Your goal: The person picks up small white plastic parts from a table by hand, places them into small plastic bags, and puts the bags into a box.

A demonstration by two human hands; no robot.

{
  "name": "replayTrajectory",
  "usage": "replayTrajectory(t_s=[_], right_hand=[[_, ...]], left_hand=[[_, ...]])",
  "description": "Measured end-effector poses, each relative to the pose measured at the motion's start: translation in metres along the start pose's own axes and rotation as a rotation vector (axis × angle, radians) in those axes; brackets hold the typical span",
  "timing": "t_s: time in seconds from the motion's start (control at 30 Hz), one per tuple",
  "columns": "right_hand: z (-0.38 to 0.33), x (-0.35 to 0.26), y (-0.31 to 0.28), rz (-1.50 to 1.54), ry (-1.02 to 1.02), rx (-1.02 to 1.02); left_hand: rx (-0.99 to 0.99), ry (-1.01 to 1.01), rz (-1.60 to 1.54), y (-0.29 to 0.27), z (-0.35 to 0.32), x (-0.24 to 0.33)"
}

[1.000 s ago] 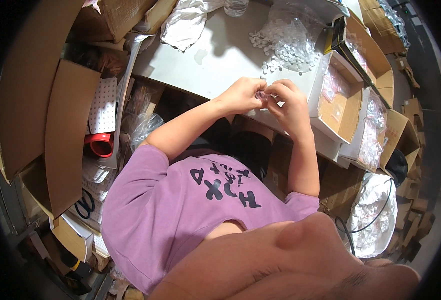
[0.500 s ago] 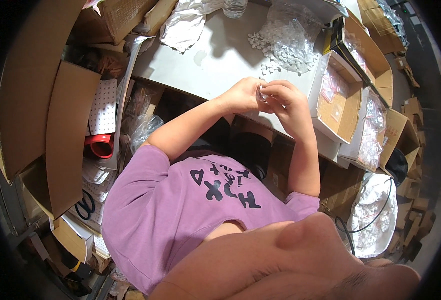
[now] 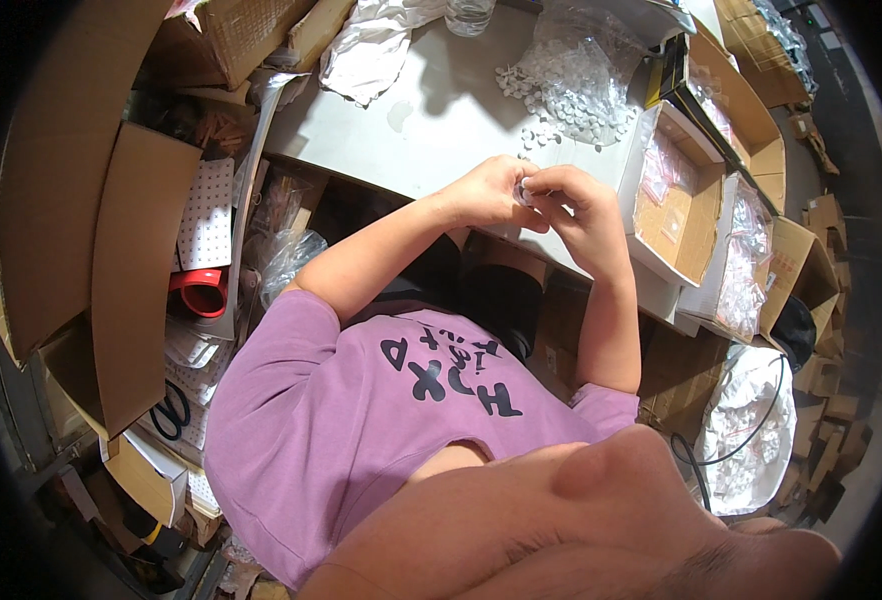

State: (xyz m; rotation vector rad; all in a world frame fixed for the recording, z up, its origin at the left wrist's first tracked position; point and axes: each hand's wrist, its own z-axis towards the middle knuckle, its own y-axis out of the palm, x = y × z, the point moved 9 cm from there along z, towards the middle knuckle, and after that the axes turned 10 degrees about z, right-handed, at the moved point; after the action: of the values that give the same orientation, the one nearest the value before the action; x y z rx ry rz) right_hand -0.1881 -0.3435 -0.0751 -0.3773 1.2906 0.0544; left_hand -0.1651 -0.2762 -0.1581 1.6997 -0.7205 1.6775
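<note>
My left hand [image 3: 493, 190] and my right hand [image 3: 583, 198] meet just over the near edge of the white table. Between them the fingers of my left hand pinch a small clear plastic bag [image 3: 520, 196], mostly hidden by the fingers. My right thumb and forefinger close on a small white piece [image 3: 528, 183] at its top; its exact shape is too small to tell. Beyond my hands lies a heap of small white round pieces [image 3: 573, 128], partly spilling from a large clear plastic bag [image 3: 591, 50].
To the right, an open cardboard box [image 3: 701, 185] holds small clear bags, and a box of more bags [image 3: 744, 262] stands beside it. A white cloth [image 3: 369, 52] and a clear cup [image 3: 469, 16] are at the back. Tall cardboard [image 3: 141, 290] and a red ring-shaped object [image 3: 201, 292] are on the left.
My right fingers have shifted slightly against the left hand. The white piece now shows between the fingertips, where crinkled clear plastic showed before.
</note>
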Motion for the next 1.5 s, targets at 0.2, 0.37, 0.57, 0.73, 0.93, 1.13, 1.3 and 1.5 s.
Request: replayTrajectory(t_s=[0.2, 0.37, 0.57, 0.73, 0.93, 1.13, 1.3, 1.5], right_hand=[[-0.003, -0.002, 0.002, 0.022, 0.007, -0.045], [-0.008, -0.002, 0.000, 0.123, 0.037, -0.035], [-0.011, 0.003, 0.001, 0.299, 0.116, -0.077], [-0.010, -0.004, -0.012, 0.064, 0.029, -0.058], [-0.014, -0.028, 0.009, -0.396, -0.084, -0.129], [-0.020, -0.027, -0.006, -0.375, -0.125, -0.003], [-0.026, -0.012, -0.024, -0.238, 0.007, 0.110], [-0.035, 0.000, -0.032, -0.101, 0.204, 0.173]], left_hand=[[-0.023, 0.005, -0.082, 0.004, 0.001, -0.003], [-0.031, 0.007, -0.071, 0.003, 0.001, -0.005], [-0.036, -0.003, 0.035, 0.003, 0.002, -0.007], [-0.110, 0.092, 0.195, 0.007, -0.001, 0.012], [-0.144, 0.028, -0.015, 0.013, -0.005, 0.015], [0.043, 0.121, 0.381, -0.001, -0.007, 0.026], [0.244, 0.418, 0.468, -0.003, -0.018, 0.064], [0.307, 0.499, 0.540, 0.001, -0.024, 0.075]])
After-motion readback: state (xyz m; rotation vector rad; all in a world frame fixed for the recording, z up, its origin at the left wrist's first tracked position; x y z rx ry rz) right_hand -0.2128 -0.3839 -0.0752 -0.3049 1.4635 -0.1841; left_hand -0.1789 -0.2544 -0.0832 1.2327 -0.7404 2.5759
